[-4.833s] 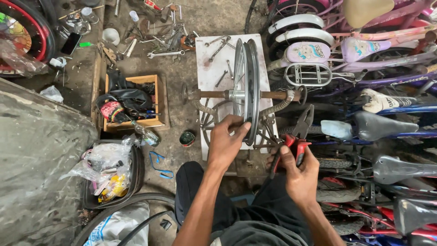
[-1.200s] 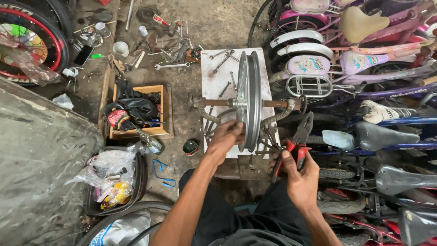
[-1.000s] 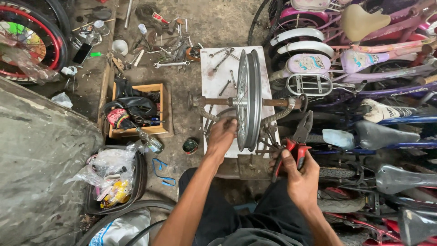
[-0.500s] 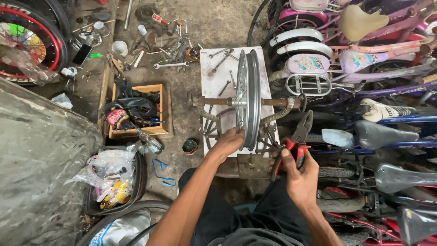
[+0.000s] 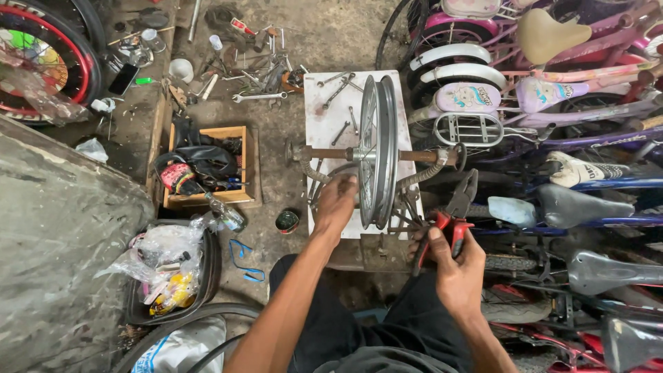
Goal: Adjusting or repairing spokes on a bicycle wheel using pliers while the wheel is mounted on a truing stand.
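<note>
Seen left to right. One red-rimmed tyre [image 5: 41, 55] at top left. One dark tub [image 5: 200, 276] of crumpled clear bags, a yellow packet among them. One wooden box [image 5: 242, 197] holding black rubber and a red-patterned bundle. One clear bottle [image 5: 224, 215] lying beside it. One small round tin [image 5: 286, 222] on the floor. Loose spanners [image 5: 259, 97] scattered above, count unclear. One silver wheel rim [image 5: 378, 148] standing upright on an axle over a white stand [image 5: 319, 117]. Left hand [image 5: 336, 204] laid against rim's left side, fingers curled on the spokes. Right hand [image 5: 452, 266] closed round one pair of red-handled pliers [image 5: 452, 214], jaws pointing up. Several small bicycles [image 5: 539, 90] packed at right.
</note>
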